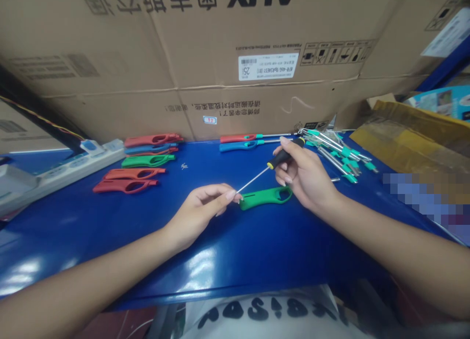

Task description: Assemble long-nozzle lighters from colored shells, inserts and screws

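My right hand is closed around the black and yellow handle of a screwdriver, whose thin shaft slants down to the left. At its tip, the thumb and fingers of my left hand are pinched together; whether a small part such as a screw sits there is too small to tell. A green lighter handle shell with an oval finger hole lies on the blue table, just below the screwdriver and between my hands. My left fingertips are close to its left end.
Red, blue and green lighter shells lie at the left, near a white power strip. Two lighters with metal rods lie at the back. Several metal rods with teal parts are piled right. Small screws lie centre-left. A large cardboard box stands behind.
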Demonstrator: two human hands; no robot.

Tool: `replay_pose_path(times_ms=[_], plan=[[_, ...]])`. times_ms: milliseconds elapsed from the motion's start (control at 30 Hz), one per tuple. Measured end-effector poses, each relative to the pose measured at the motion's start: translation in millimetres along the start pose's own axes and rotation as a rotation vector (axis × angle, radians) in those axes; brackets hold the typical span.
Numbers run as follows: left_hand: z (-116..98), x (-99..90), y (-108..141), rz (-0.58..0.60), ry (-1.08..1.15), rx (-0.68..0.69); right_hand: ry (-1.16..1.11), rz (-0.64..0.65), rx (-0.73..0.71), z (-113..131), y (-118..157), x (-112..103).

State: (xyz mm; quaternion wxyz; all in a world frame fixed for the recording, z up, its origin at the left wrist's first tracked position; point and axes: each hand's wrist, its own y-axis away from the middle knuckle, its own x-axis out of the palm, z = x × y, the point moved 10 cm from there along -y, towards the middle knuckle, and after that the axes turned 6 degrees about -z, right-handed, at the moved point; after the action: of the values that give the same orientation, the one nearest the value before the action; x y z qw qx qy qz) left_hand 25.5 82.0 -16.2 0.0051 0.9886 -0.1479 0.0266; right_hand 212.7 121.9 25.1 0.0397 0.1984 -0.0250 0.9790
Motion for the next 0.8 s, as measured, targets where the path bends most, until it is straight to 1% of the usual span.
replay_pose_path(times_ms=[167,300,400,500,567,633,767,800], plan=[[0.5,-1.2,-0.9,-0.015,-0.009,-0.001,0.071,0.005,-0.132,15.8,2.9,1.8],[-2.3,-1.1,-1.3,-0.024,-0.02,0.019,0.121,0.01,-0.199,25.7,6.4,3.4],[-9.3,2.6,-1.0,-0.003,-0.047,0.068,0.16,0.036,-0.251,31.9,9.1,5.6],[-12.7,7.8,-0.4,0.035,-0.113,0.102,0.208,0.089,-0.32,38.3,12.3,9.7],[-13.3,10.1,0.4,0.054,-0.179,0.132,0.226,0.132,-0.356,42.4,14.8,13.2],[-14.9,12.7,2.1,0.074,-0.263,0.184,0.239,0.202,-0.362,44.3,18.1,19.4],[-25.6,25.5,10.2,0.163,-0.431,0.372,0.301,0.429,-0.263,35.2,30.9,40.9],[-27.8,29.7,12.9,0.193,-0.466,0.413,0.322,0.468,-0.236,31.6,34.7,44.8]])
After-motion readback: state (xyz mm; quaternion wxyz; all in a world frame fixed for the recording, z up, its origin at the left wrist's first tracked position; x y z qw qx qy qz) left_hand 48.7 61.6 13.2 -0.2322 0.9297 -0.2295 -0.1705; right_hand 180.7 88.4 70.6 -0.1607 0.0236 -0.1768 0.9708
